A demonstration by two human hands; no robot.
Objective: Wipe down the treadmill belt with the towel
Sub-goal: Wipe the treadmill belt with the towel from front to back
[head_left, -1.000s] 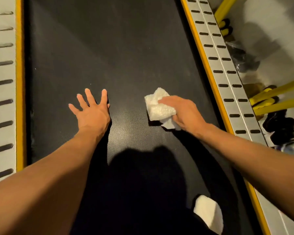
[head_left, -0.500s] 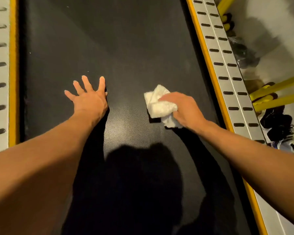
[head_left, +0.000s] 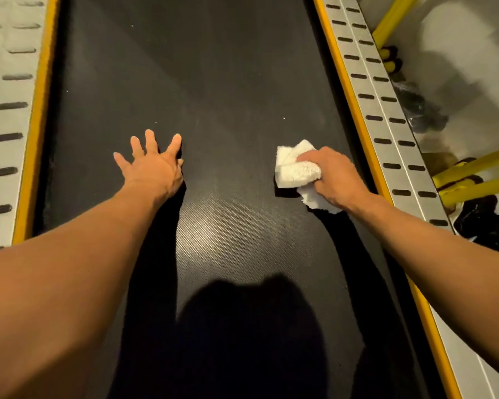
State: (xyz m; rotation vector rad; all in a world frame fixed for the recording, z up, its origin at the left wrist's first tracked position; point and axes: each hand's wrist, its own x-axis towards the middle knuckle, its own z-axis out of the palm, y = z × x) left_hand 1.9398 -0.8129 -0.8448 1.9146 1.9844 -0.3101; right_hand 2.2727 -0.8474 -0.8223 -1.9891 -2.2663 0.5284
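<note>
A slotted silver left side rail [head_left: 6, 116] and right side rail [head_left: 386, 110] carry yellow edge strips [head_left: 355, 110], while yellow bars [head_left: 484, 185] and dark bundles [head_left: 484, 223] lie beyond the right one.

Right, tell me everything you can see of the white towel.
The towel is white with a nubbly, terry-like pile. It is bunched into a loose folded wad rather than spread flat. It lies on the right part of the dark treadmill belt, short of the yellow edge strip. The right hand grips it from the near side, fingers curled over its top. One corner sticks out ahead of the fingers, and a flap trails under the palm.
</note>
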